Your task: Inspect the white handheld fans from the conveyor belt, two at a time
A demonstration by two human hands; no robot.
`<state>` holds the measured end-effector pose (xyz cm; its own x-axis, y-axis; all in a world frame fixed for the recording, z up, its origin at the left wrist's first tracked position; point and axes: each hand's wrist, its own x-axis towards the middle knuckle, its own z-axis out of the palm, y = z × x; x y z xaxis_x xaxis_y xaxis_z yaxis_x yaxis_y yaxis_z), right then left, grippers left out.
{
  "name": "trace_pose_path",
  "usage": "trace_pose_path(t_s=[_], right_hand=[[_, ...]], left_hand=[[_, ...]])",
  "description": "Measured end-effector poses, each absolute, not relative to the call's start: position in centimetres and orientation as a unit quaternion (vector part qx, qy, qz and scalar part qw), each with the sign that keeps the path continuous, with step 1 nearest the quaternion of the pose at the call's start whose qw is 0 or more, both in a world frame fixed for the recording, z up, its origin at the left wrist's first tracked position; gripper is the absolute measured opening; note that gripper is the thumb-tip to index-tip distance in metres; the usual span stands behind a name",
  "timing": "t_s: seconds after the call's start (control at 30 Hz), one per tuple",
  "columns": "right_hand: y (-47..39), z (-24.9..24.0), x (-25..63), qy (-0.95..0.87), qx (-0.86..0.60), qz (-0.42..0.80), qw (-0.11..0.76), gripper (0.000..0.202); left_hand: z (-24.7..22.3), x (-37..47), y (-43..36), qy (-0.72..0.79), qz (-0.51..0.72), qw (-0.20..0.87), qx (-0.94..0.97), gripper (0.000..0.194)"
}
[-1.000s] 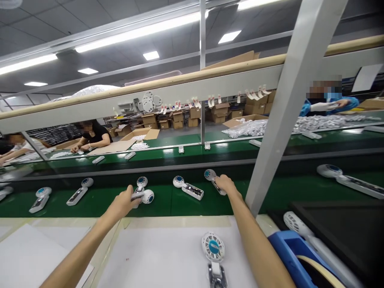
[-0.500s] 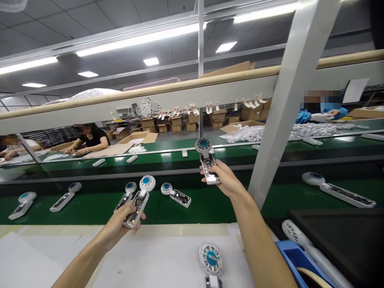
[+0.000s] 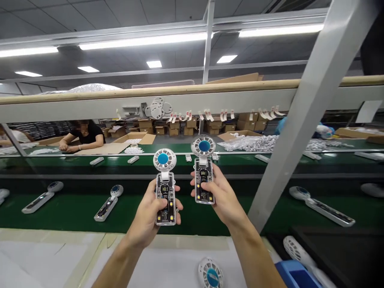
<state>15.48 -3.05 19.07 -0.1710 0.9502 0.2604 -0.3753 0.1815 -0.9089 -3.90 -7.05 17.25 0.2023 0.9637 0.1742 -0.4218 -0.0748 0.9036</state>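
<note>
My left hand (image 3: 150, 212) is closed around the body of a handheld fan (image 3: 165, 188), its thumb lying on the circuit board. That fan has a round white head with a blue centre and a clear-edged body. A second handheld fan (image 3: 204, 172) of the same kind is gripped in my right hand (image 3: 219, 192), slightly higher and to the right. Its thumb also presses on the front of the body. Both fans are upright, heads on top, fronts facing me, apart from each other. Below them, another fan (image 3: 211, 274) lies on the white worktop, cut off by the frame.
More fans (image 3: 108, 203) lie on the green conveyor belt (image 3: 75, 216). A slanted metal post (image 3: 288, 160) stands right of my right arm. A blue bin (image 3: 297, 274) sits at the lower right. Across the line, a person in black (image 3: 87, 134) sits by flattened cardboard.
My left hand has moved right and turned its fan upright, beside the right one. The right-hand fan has come slightly lower. Fans on the belt have shifted left; one is no longer visible.
</note>
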Motion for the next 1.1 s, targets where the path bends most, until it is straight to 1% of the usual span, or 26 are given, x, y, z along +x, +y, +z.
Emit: trace_pose_path(t_s=[0.07, 0.2, 0.37, 0.53, 0.67, 0.77, 0.87, 0.97, 1.1], right_hand=[[-3.3, 19.1, 15.2, -0.515, -0.283, 0.569, 0.574, 0.067], [-3.7, 19.0, 14.3, -0.53, -0.284, 0.564, 0.566, 0.068], [-3.5, 18.3, 13.0, -0.534, -0.292, 0.567, 0.555, 0.073], [-3.3, 17.6, 11.9, -0.539, -0.29, 0.552, 0.567, 0.07], [-3.5, 17.6, 11.6, -0.539, -0.296, 0.557, 0.558, 0.069], [-3.7, 17.9, 11.7, -0.523, -0.29, 0.585, 0.547, 0.069], [-3.9, 18.1, 11.9, -0.523, -0.288, 0.603, 0.529, 0.073], [-4.0, 18.2, 11.9, -0.527, -0.299, 0.595, 0.527, 0.076], [-4.0, 18.2, 11.9, -0.524, -0.295, 0.598, 0.53, 0.073]], left_hand=[[16.9, -3.8, -6.9, 0.293, 0.569, 0.606, 0.472, 0.052], [16.7, -4.2, -6.7, 0.29, 0.601, 0.574, 0.474, 0.056], [17.0, -4.6, -6.3, 0.268, 0.626, 0.555, 0.477, 0.066], [16.6, -5.1, -5.9, 0.244, 0.632, 0.552, 0.486, 0.065], [16.4, -5.3, -5.9, 0.239, 0.64, 0.547, 0.483, 0.064], [16.7, -5.3, -6.0, 0.263, 0.633, 0.557, 0.469, 0.072], [16.9, -5.2, -6.0, 0.261, 0.624, 0.571, 0.465, 0.078], [16.8, -5.1, -6.1, 0.252, 0.63, 0.562, 0.472, 0.077], [16.6, -5.0, -6.2, 0.262, 0.631, 0.549, 0.482, 0.075]])
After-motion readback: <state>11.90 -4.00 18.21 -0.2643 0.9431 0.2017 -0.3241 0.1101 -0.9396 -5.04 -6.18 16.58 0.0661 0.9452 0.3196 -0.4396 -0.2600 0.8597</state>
